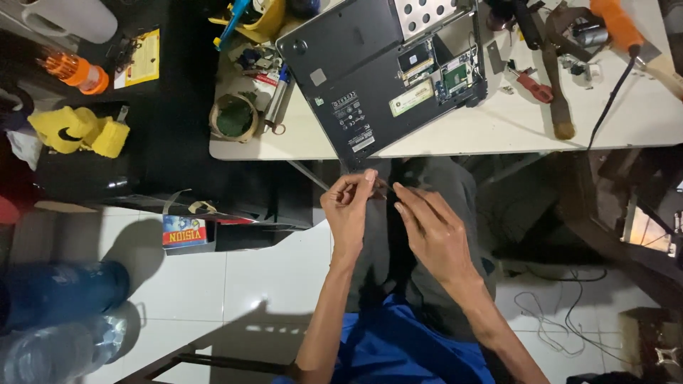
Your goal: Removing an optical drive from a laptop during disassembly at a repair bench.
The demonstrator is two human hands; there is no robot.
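Dark, thin part [380,190], too small to identify, is pinched between thumb and forefinger of the left hand [350,206], held over the lap just below the near edge of the white surface [498,128]. Left hand is closed on it. Right hand [432,226] sits just beside it on the right, fingers extended and loosely open, index tip aimed at the pinched part; contact cannot be confirmed. The part lies up and to the left of the right hand, and its long axis cannot be told. The left hand already has it.

Dark grey plastic laptop [377,71] lies bottom-up on the surface, overhanging the near edge right above the hands. Its cover panel is off, with green circuit boards and a perforated metal plate exposed. Matte casing, label stickers.

A red-handled screwdriver [530,84] is seen towards the right of the surface, and a roll of tape [235,117] at the near left corner.
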